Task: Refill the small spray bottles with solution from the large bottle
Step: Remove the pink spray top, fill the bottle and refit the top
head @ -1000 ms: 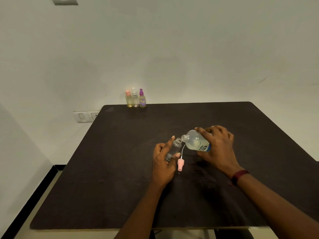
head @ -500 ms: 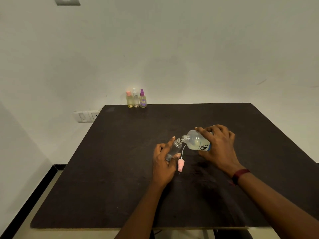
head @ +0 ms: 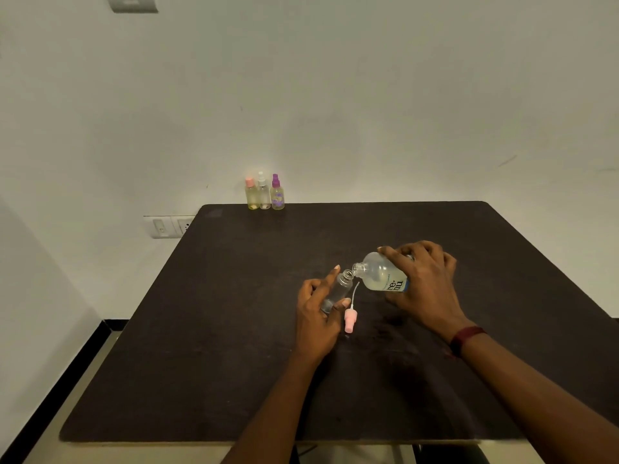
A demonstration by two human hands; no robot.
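Dark table (head: 234,329): small bottle (head: 339,291), large bottle (head: 380,275) mid-top, well off edges.

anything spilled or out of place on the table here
No spill shows. The pink spray head lies loose on the table, off the small bottle that the left hand holds tilted; that fits refilling. Three spray bottles stand upright at the far edge.

Two forearms show, bare from the frame edge to the fingers. A narrow maroon band (head: 467,338) sits snug round the right wrist, just behind the right hand (head: 425,286). Across from the band, the left hand (head: 315,316) has pale nails (head: 337,267) reaching past the fingertips.
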